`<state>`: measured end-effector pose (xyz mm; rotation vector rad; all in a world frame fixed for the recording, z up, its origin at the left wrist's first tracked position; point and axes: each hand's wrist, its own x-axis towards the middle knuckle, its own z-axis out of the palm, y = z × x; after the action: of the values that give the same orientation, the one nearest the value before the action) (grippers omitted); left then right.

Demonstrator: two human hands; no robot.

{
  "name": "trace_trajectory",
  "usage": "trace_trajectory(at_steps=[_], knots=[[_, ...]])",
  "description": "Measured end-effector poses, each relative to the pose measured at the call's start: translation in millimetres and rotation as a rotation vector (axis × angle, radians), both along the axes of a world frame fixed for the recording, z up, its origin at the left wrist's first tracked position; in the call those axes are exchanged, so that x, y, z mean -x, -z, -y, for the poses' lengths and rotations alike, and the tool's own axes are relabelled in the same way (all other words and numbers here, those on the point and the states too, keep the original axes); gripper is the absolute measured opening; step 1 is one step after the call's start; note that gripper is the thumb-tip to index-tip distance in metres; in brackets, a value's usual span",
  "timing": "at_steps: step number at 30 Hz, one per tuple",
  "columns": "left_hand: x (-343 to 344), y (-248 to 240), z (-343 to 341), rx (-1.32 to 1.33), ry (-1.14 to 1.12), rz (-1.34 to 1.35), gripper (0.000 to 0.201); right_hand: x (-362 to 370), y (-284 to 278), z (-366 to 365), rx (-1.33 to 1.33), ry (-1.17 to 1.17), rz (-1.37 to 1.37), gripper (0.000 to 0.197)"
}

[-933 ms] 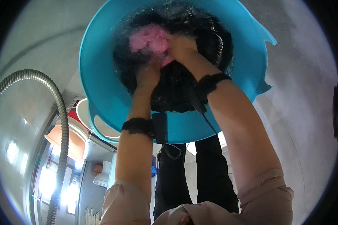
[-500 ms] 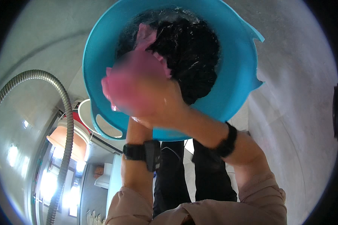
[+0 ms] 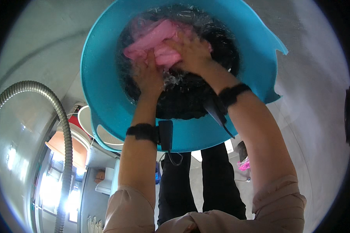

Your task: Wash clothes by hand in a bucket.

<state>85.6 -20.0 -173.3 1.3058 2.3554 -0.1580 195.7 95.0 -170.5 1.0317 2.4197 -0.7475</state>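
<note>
A wet pink cloth [image 3: 153, 40] lies spread at the surface of the water in a large turquoise tub [image 3: 99, 73]. My left hand [image 3: 148, 77] rests at the cloth's near edge, its fingers stretched out and partly under the water. Over the cloth's right part, my right hand [image 3: 193, 54] presses down with fingers spread. Dark, wet fabric [image 3: 184, 103] sits beneath and around the cloth in the water. Black straps with dark devices circle both my wrists.
A ribbed metal hose [image 3: 68, 136] arches along the left side. Behind the tub's left handle stand a white container [image 3: 84, 118] and a peach-coloured basin [image 3: 68, 143]. Grey walls curve around, and a pink item [image 3: 244, 165] lies low at the right.
Both hands have moved farther away and apart, down to the water. The pink cloth, bunched between them before, now lies spread out in the tub.
</note>
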Motion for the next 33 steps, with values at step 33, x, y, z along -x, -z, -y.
trace_trajectory(at_steps=[33], knots=[[-15, -54, 25, -0.335, -0.555, 0.452, 0.058, -23, -34, -10, -0.326, 0.165, -0.241, 0.067]])
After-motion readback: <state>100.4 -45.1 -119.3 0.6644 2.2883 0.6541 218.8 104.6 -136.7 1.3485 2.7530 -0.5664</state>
